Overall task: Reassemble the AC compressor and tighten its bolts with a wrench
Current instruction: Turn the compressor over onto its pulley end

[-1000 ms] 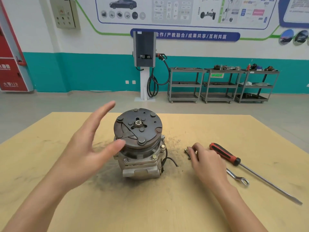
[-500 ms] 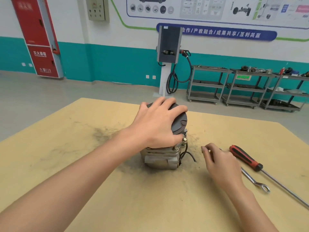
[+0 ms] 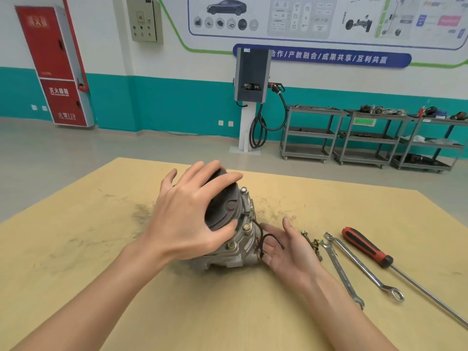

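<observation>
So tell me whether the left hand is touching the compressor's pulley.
Touching. In the head view the left hand wraps over the dark pulley, fingers on its rim and thumb pressed against its face.

Most of the compressor's pulley face is covered by the left hand; hub nut not visible. Lower right flank of the housing is blocked by the right hand, whose contact with the casting can't be confirmed. Small hardware just right of the right hand is too small to be identified. The screwdriver's shaft is cut off at the right edge. Both forearms are cropped at the bottom edge. Wrench size markings are unreadable.
</observation>
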Tool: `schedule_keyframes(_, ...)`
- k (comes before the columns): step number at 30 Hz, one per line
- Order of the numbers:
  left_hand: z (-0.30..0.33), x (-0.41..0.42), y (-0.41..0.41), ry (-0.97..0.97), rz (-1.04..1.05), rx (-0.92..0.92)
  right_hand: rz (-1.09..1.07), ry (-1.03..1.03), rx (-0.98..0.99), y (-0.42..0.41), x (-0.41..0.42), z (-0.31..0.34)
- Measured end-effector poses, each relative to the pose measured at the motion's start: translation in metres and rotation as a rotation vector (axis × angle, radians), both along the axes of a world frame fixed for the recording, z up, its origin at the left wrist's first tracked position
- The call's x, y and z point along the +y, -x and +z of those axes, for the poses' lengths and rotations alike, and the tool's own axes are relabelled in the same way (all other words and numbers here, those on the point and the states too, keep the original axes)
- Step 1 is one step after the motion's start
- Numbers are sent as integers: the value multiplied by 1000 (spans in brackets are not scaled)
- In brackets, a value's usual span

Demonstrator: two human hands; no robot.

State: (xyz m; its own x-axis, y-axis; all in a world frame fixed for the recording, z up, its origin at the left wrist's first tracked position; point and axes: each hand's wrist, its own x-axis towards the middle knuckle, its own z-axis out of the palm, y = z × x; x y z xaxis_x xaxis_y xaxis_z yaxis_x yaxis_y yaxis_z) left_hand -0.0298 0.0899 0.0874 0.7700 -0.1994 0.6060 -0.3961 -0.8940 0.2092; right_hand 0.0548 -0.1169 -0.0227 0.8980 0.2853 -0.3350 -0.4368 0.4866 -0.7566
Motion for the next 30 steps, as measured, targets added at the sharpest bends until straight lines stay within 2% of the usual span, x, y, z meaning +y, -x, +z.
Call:
schedule_keyframes(2, -2, 5, 0, 29, -25, -13, 17, -48, 25, -9, 1, 3)
schedule_keyframes(5, -8, 10, 1, 77, -51, -66, 76, 17, -30, -15, 13, 5)
schedule_keyframes(9, -19, 22, 2, 135, -68, -149, 169, -13, -115, -20, 34, -4)
schedule_keyframes(14, -38, 51, 0, 304, -131, -224, 197, -96, -91, -24, 66, -7)
schedule_keyframes(20, -64, 76, -15, 629, -247, -228, 156, -85, -160, -31, 77, 5)
schedule_keyframes(30, -86, 40, -49, 889, -400, -96, -96, -44, -135, -13, 22, 30)
